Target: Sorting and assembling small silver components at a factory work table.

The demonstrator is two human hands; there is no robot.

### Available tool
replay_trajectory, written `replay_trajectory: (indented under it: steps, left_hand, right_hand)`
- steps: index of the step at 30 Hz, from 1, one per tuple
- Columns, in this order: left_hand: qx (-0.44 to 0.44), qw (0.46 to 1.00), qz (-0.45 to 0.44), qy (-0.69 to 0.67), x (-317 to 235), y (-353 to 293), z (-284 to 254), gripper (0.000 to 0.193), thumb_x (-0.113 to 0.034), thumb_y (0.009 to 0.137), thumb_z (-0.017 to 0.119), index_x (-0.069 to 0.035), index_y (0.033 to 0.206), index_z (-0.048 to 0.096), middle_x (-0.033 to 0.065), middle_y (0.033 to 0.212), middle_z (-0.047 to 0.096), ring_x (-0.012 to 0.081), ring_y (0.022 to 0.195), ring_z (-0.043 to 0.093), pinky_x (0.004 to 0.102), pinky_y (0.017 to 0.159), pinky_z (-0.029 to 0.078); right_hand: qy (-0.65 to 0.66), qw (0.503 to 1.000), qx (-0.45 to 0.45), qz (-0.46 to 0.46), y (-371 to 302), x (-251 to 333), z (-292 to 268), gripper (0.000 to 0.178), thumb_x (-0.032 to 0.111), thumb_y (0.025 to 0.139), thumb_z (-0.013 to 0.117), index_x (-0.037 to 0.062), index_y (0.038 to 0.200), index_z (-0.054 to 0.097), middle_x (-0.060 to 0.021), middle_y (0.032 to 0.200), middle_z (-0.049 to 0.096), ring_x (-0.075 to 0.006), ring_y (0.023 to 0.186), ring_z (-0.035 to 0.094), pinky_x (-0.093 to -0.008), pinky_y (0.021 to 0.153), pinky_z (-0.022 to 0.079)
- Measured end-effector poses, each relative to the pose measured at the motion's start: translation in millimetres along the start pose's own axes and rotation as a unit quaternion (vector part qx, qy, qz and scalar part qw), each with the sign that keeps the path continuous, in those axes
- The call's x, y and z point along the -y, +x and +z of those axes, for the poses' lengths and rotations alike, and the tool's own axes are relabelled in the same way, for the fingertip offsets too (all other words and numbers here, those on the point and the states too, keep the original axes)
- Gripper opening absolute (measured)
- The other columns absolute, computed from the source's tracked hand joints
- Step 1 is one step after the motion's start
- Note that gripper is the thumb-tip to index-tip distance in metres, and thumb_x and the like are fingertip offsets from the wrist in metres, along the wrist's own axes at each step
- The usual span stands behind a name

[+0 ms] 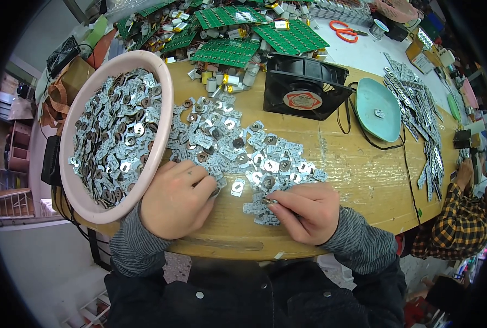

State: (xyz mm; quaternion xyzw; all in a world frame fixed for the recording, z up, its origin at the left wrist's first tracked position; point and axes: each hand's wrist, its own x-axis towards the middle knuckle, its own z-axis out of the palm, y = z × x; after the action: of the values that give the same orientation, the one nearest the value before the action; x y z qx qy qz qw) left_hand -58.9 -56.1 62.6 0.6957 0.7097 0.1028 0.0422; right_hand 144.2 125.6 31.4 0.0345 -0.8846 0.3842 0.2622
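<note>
A loose heap of small pale-grey circuit boards (216, 131), many with a round disc on them, spreads across the wooden table. My right hand (311, 213) pinches one small circuit board (269, 200) edge-on between thumb and forefinger, just above the heap's near edge. Beside the pink tub, my left hand (178, 199) rests with its fingers curled at the heap's left front. Something dark shows at those fingertips, but most of it is hidden. One single board (237, 187) lies flat between my hands.
The pink tub (164, 104), full of similar boards, leans at the left. Behind the heap stands a black fan (303, 85); its cable runs right, past a turquoise tray (377, 98). Metal strips (418, 104), green panels (227, 52) and red-handled scissors (344, 31) lie farther back. Another person (451, 224) sits at right.
</note>
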Motion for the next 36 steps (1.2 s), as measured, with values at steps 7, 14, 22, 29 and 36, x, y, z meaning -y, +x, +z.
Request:
replay_trajectory:
  steps: [7,14,22,29,36]
  left_hand:
    - [-0.009,0.999,0.017,-0.039,0,-1,1,0.020,-0.018,0.083,0.075,-0.005,0.081,0.059,0.0073,0.077,0.061,0.0267,0.077,0.063,0.0403,0.069,0.048]
    - [-0.063,0.991,-0.053,-0.104,-1,-2,2,0.020,-0.011,0.084,0.076,-0.001,0.092,0.061,0.0162,0.074,0.063,0.0381,0.067,0.063,0.0456,0.061,0.048]
    - [0.053,0.992,-0.113,-0.032,-8,1,0,0.046,-0.033,0.077,0.085,-0.001,0.099,0.060,0.0160,0.074,0.064,0.0372,0.065,0.065,0.0431,0.058,0.052]
    - [0.067,0.991,-0.117,-0.021,-12,-5,-1,0.039,-0.027,0.074,0.083,-0.001,0.096,0.063,0.0134,0.074,0.065,0.0345,0.065,0.066,0.0438,0.058,0.053]
    - [-0.065,0.989,-0.104,-0.084,-12,-6,0,0.037,-0.016,0.069,0.083,0.000,0.100,0.068,0.0140,0.076,0.067,0.0315,0.064,0.066,0.0389,0.060,0.054]
  right_hand:
    - [-0.007,1.000,-0.001,-0.004,-2,-1,1,0.018,-0.001,0.081,0.076,-0.0044,0.097,0.069,-0.0112,0.069,0.066,-0.0245,0.058,0.068,-0.0328,0.051,0.054]
    - [-0.005,1.000,-0.002,-0.009,-2,-2,2,0.018,0.000,0.081,0.076,-0.0045,0.097,0.069,-0.0112,0.068,0.066,-0.0248,0.057,0.067,-0.0334,0.050,0.054]
    - [-0.007,1.000,-0.008,-0.018,-1,-2,2,0.018,0.000,0.081,0.075,-0.0042,0.098,0.069,-0.0106,0.068,0.065,-0.0246,0.057,0.066,-0.0336,0.049,0.053]
    - [-0.011,1.000,-0.003,-0.016,-4,-4,4,0.019,0.001,0.081,0.075,-0.0041,0.098,0.069,-0.0105,0.068,0.064,-0.0245,0.057,0.066,-0.0337,0.049,0.053]
    - [-0.008,1.000,-0.001,-0.012,-4,-4,4,0.019,0.001,0.081,0.076,-0.0044,0.098,0.069,-0.0110,0.068,0.065,-0.0249,0.056,0.067,-0.0341,0.050,0.053]
